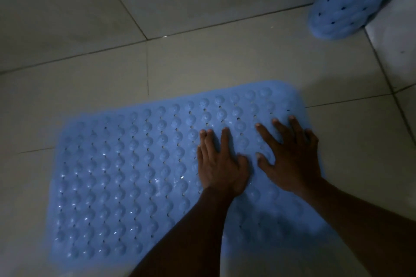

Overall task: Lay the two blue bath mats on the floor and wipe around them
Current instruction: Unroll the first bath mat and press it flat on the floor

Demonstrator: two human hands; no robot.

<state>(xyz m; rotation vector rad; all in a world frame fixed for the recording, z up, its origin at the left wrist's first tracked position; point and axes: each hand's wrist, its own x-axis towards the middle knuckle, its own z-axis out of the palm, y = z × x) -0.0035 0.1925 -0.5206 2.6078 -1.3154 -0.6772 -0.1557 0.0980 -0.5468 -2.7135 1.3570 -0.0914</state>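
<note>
A blue bath mat (126, 175) with rows of round bumps and small holes lies flat on the grey tiled floor, filling the lower middle of the head view. My left hand (221, 164) rests palm down on its right half, fingers spread and holding nothing. My right hand (292, 159) presses flat beside it near the mat's right edge, fingers apart. A second blue bath mat (351, 0), with dark holes, hangs or leans bunched at the top right corner, its lower edge touching the floor.
Grey floor tiles (67, 18) with dark grout lines stretch across the top and left. A paler raised ledge or wall base (396, 47) runs down the right side beneath the second mat. The lighting is dim.
</note>
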